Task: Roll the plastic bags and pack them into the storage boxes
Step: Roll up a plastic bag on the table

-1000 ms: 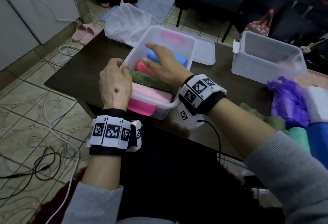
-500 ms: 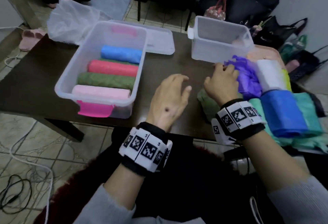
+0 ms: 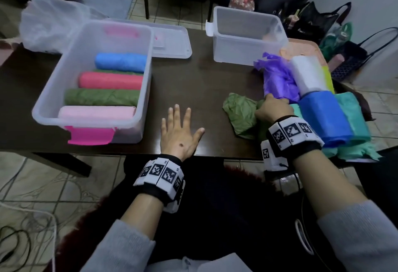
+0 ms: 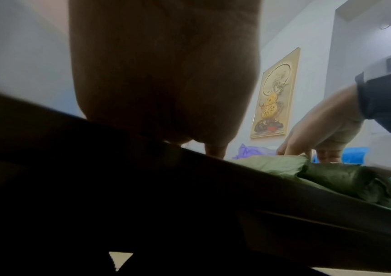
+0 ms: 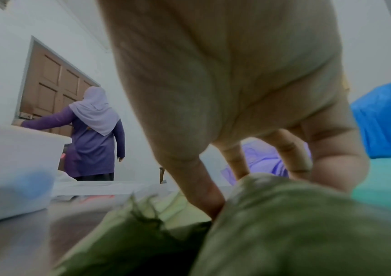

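Broadly, the dark wooden desk (image 3: 193, 82) carries everything I need, laid out so that the work runs from right to left. On my left stands the large clear plastic storage box with the pink latch (image 3: 90, 136), open, its lid lying behind it; four rolled bags lie side by side across it (blue, red, green, pink), packed tight so more will fit. Across the desk, further back, the smaller clear storage box (image 3: 247, 51) stands open and looks almost empty, so I judge it is to be filled later. Along my right side lies the heap of unrolled plastic bags (image 3: 323, 110), blue, teal, white and purple overlapping, within easy reach of my right hand.

From that heap the crumpled olive-green plastic bag (image 3: 239, 112) lies drawn partly onto bare desk, where there is room to flatten it. My right hand (image 3: 273, 110) has its grip curled down on the bag's right end, thumb and fingers pinching the film, as the right wrist view shows; the purple bag lies just beyond my fingertips. My left hand (image 3: 181, 133) lies flat on the desk, grip spread and holding nothing, well apart from the green bag, likely ready to smooth it before rolling.
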